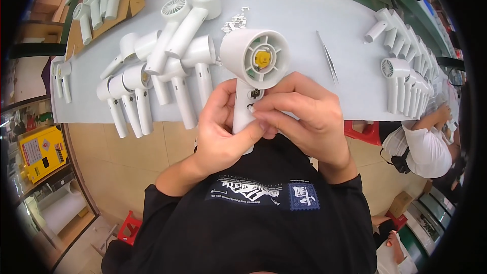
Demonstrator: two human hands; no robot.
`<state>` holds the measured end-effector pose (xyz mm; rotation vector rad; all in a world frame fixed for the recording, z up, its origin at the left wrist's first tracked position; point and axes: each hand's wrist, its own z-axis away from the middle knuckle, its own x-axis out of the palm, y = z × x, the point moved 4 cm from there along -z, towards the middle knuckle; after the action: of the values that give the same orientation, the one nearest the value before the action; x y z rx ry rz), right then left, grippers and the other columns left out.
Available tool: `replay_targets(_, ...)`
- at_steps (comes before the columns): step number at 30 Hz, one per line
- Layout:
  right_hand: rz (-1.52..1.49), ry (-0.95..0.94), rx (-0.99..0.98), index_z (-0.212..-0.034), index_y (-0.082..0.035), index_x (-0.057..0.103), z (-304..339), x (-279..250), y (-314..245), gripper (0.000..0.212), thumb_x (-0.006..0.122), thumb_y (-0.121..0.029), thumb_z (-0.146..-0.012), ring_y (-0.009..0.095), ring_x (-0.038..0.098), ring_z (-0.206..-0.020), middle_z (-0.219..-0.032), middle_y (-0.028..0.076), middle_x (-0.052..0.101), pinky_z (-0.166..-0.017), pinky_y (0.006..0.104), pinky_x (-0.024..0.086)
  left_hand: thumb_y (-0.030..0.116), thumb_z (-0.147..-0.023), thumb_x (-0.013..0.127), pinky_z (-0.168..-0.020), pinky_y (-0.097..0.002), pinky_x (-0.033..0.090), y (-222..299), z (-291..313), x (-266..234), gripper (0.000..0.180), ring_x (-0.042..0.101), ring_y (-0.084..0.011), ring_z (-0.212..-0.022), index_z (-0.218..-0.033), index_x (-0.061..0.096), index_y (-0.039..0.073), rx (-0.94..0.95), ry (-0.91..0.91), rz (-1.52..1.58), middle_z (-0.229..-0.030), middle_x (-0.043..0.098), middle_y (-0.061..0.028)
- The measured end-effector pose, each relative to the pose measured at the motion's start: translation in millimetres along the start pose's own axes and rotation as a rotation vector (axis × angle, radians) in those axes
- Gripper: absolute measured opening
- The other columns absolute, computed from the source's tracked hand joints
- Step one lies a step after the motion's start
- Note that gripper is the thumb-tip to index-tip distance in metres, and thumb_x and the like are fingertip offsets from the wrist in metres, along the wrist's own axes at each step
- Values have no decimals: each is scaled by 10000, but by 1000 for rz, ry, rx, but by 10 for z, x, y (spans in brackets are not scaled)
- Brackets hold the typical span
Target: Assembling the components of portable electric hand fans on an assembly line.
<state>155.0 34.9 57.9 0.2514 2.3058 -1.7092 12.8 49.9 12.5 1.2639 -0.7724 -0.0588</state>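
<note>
A white handheld fan (234,53) stands upright before me, its round head open toward me and showing a ribbed ring with a yellow centre. Wrapped round its handle from the left is my left hand (215,134), closed on it. My right hand (312,116) is at the front of the handle, thumb and forefinger pinching a small white piece (251,108) against a dark opening below the small dark display window. Fingertips partly hide that piece. Behind the fan lies a loose pile of small white parts (235,23). A pair of tweezers (327,58) rests to the right.
Several similar white fans (175,78) crowd the table's left half. More fans (403,83) stand in rows at the right end. Others lie on cardboard (133,7) at the far left, under another person's hand. A person in white (426,147) sits at right, near a red stool (364,131).
</note>
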Motion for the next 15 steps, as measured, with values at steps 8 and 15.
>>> replay_targets(8,-22,54,-87,-877,-27,687,69,18,33,182,710,33,-707,163,614,-649,-809,64,611,-536,271,493,-57,-865,538,-789,-305,560,0,84,70,461,635,-188,-918,-1272,320,-52,14,-36,16,-1123,534,-158)
replay_targets(15,148,25,-94,-867,-24,673,84,-38,-103,213,729,30,-669,194,614,-670,-801,81,608,-549,295,491,-56,-853,537,-775,-286,540,-1,104,102,479,615,-168,-947,-1279,320,-60,74,-2,-118,-1124,535,-135)
